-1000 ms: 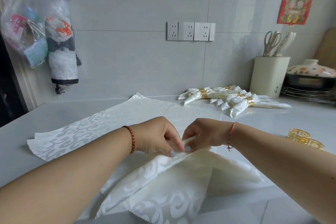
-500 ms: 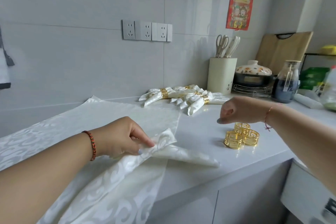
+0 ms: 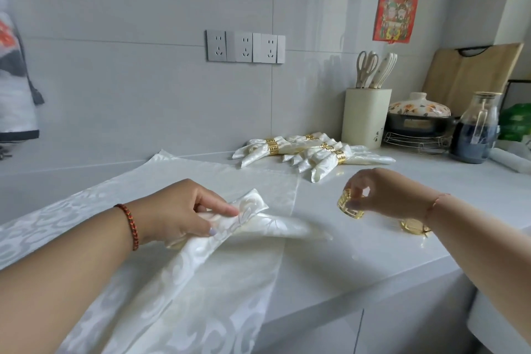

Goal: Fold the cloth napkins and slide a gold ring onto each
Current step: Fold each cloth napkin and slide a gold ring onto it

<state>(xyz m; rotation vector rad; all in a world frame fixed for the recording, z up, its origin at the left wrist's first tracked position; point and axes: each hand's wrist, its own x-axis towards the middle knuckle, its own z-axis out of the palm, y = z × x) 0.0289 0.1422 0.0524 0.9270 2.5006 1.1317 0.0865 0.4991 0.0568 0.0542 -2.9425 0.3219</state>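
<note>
On the white counter (image 3: 373,253), our left hand (image 3: 184,210) pinched the gathered waist of the folded napkin (image 3: 258,218), thumb and forefinger curled round the cloth where it bunched. The napkin's short upper end stuck up just past our fingertips, while its longer pointed end lay flat on the counter, reaching toward our right side. Beneath it lay the flat napkins (image 3: 201,178), spread unfolded and hanging over the counter's front edge.

Our right hand (image 3: 385,195) hovered well apart from the napkin, off to its right, with the fingertips closed round a gold ring (image 3: 349,207) held up off the counter, its opening turned partly toward the cloth. Just beside and below that wrist, more loose rings (image 3: 413,227) rested on the counter, partly hidden by our forearm, so we could not count them.

Farther back, near the wall, the finished napkins (image 3: 313,154) lay in a small heap, each wearing its gold band, just left of the cream utensil holder (image 3: 365,118).
</note>
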